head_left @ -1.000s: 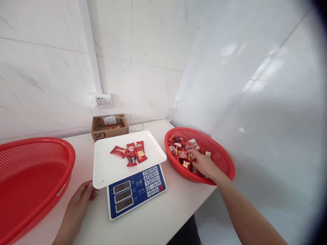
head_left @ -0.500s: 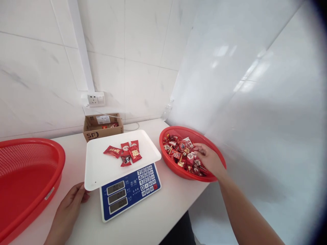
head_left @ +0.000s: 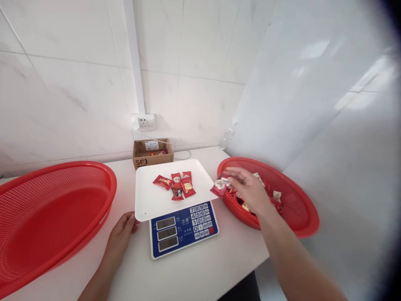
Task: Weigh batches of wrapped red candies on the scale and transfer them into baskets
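My right hand (head_left: 247,188) pinches a red-wrapped candy (head_left: 218,188) with a pale label, between the right basket and the edge of the white weighing tray (head_left: 150,202). On that tray lie several other red-wrapped candies (head_left: 188,187), one with a dark print. Below the tray shows the scale's blue panel (head_left: 184,230) with its keypad and three displays. My left hand (head_left: 123,230) rests on the table by the tray's front left corner, fingers curled together. A bit of red shows at its fingertips, too small to name.
A red basket (head_left: 300,200) of wrapped candies stands on the right, overhanging the table edge. Another large red basket (head_left: 108,179) is on the left. Behind the tray are a cardboard box (head_left: 153,160) with a few candies and a clear plastic bottle (head_left: 227,136) against the wall.
My right hand has lifted a candy out of the right basket and moved left toward the tray. The view has turned left. My left hand stays by the tray corner.
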`<state>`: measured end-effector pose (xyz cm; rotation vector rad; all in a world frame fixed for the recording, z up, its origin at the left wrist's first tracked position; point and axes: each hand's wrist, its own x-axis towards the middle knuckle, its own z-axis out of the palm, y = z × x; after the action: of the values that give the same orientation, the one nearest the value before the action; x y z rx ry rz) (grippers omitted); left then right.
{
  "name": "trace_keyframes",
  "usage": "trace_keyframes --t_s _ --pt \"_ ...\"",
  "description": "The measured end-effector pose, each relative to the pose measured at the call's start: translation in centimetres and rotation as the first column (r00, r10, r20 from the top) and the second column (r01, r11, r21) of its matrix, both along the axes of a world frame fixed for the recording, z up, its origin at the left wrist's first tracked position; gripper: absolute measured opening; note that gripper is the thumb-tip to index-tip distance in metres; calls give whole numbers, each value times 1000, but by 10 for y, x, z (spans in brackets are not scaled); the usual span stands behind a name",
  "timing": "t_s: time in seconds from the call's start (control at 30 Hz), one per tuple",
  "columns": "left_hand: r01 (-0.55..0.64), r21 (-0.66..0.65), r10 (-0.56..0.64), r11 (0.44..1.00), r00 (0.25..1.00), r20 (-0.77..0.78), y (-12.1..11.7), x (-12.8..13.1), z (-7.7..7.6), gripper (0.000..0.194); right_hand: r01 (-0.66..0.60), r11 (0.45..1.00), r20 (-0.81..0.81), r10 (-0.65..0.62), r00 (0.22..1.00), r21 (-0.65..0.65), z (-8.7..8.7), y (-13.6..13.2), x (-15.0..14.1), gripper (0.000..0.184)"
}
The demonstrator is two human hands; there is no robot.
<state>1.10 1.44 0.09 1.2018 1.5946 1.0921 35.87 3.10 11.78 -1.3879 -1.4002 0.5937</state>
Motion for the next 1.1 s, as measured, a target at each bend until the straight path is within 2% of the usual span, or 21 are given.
trace_keyframes --t_s 0.17,0.23,0.3,0.4,0.53,0.67,0.73,0.8,0.87,0.93,0.97,1.0,1.03,1.1 --pt "8 21 -8 1000 1000 18 -1 0 0 35 -247 969 -78 245 966 -9 -17 40 -78 28" --pt "5 29 -6 1000 1000 19 -1 0 0 35 -285 958 -22 285 958 -10 -21 48 -96 27" --pt "7 33 -8 999 1000 20 -2 1 2 35 -269 963 86 267 960 12 -23 49 -103 27" --pt "1 26 -2 1000 1000 23 -4 2 5 35 -212 976 217 196 956 52 -22 36 -94 26" --pt "-6 25 5 1000 1000 21 -4 2 6 34 -122 992 228 112 967 31 -32 -5 -61 23" --pt "-34 16 34 999 999 20 -3 2 3 35 -40 996 192 54 980 -76 -71 -50 -28 24" --pt "-114 68 111 991 993 47 -5 2 6 34 22 989 126 -4 992 -148 -96 -67 -15 29" --pt "-256 182 240 949 965 105 -11 5 16 30 70 972 29 -65 997 -223 -119 -77 -5 33" --pt "-385 339 339 858 922 188 -20 11 34 23 93 957 -52 -111 992 -274 -134 -81 3 35" --pt "-430 481 359 764 903 238 -34 18 55 19 103 951 -91 -134 987 -290 -143 -82 7 35" --pt "-422 524 356 740 907 227 -44 21 64 19 103 951 -95 -136 986 -291 -145 -82 9 35" --pt "-396 539 351 743 917 190 -56 22 71 21 101 952 -93 -132 987 -289 -146 -82 9 35" --pt "-356 514 338 781 932 131 -69 23 75 25 98 953 -84 -127 988 -287 -147 -81 9 34" --pt "-293 350 309 890 951 11 -100 19 72 35 96 953 -52 -116 992 -288 -148 -82 9 36"
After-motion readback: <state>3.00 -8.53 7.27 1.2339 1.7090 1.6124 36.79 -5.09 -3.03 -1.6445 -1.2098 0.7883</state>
